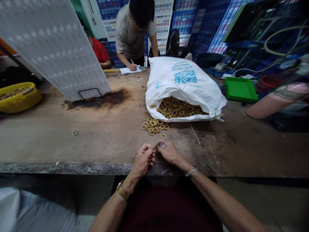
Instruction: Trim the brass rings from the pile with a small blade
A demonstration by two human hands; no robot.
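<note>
The left grip (144, 158) is closed around a few brass-coloured rings (149, 159), one of them pinched out at the fingertips towards the right grip (169, 152). The right grip is closed on a small pale piece (163, 145) — too blurred to say what it is — and sits just beside the left; whether its fingers touch the pinched ring, I cannot tell. Both are over the near edge of the counter (108, 141), with a watch (122, 190) on the left wrist and a bracelet (191, 171) on the right.

Just beyond the two grips lies a single ring (163, 137), then a pile (154, 126) of the same kind. Behind that, farther off and to the right, a white bag (185, 88) lies with its mouth towards the grips, more rings showing inside. Another ring (75, 133) lies well to the left of the left grip.

Farther left and beyond are a yellow tub (24, 102) with rings in it and a tall pale panel (60, 48) by a wire stand (89, 93). Well to the right of the right grip — a green tray (241, 88) and a pink cylinder (267, 104). Across the counter, a person (131, 42) writes on paper (129, 70).
</note>
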